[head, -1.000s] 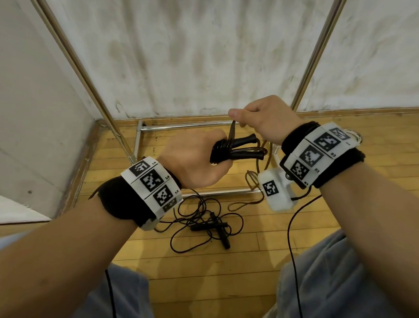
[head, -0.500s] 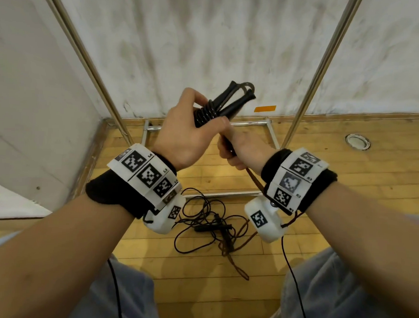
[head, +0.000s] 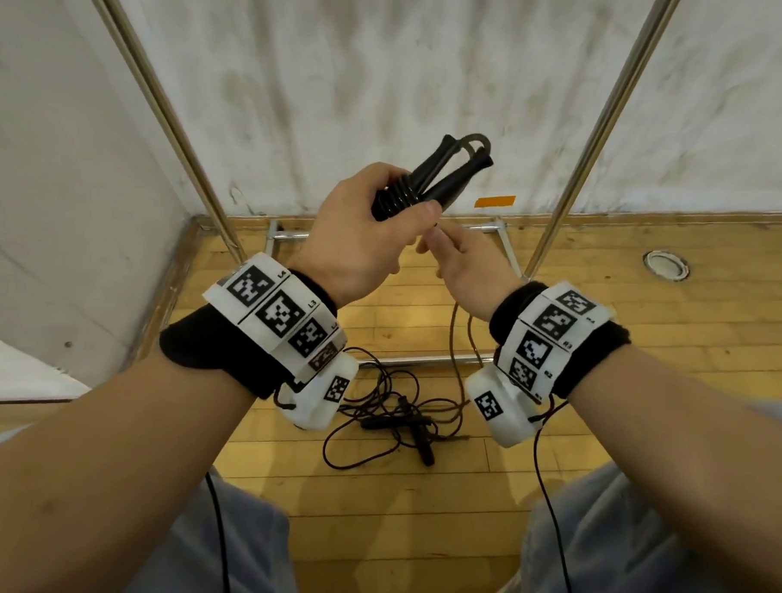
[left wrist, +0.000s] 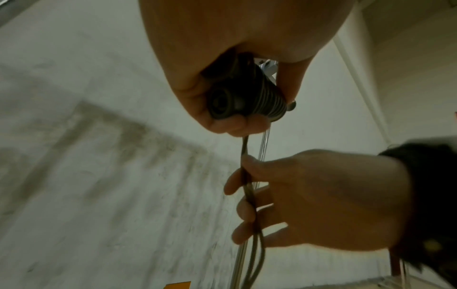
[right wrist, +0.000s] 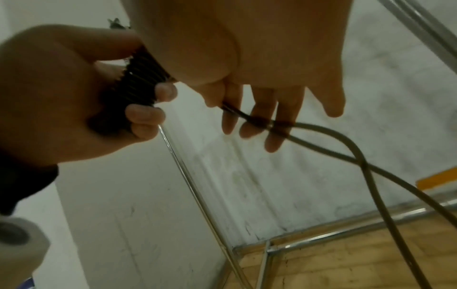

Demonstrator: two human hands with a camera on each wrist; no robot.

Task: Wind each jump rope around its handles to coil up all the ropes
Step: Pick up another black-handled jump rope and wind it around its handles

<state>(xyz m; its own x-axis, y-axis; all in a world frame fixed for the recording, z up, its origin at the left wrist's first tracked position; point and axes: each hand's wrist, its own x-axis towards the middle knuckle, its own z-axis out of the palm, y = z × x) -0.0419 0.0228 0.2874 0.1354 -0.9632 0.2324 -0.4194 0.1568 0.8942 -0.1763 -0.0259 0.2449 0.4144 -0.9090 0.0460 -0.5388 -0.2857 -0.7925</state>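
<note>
At the frame centre your left hand (head: 360,232) grips the coiled handles (head: 434,181), while your right hand (head: 466,272) pinches the loose rope (right wrist: 321,136)

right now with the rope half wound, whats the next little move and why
Probably carry the right hand up and over the paired handles to lay one more turn. The left hand grips the handles with several coils already packed around them, while the loose doubled rope runs from the coils across the right fingers and hangs toward the floor, so slack remains to be wound.
</note>
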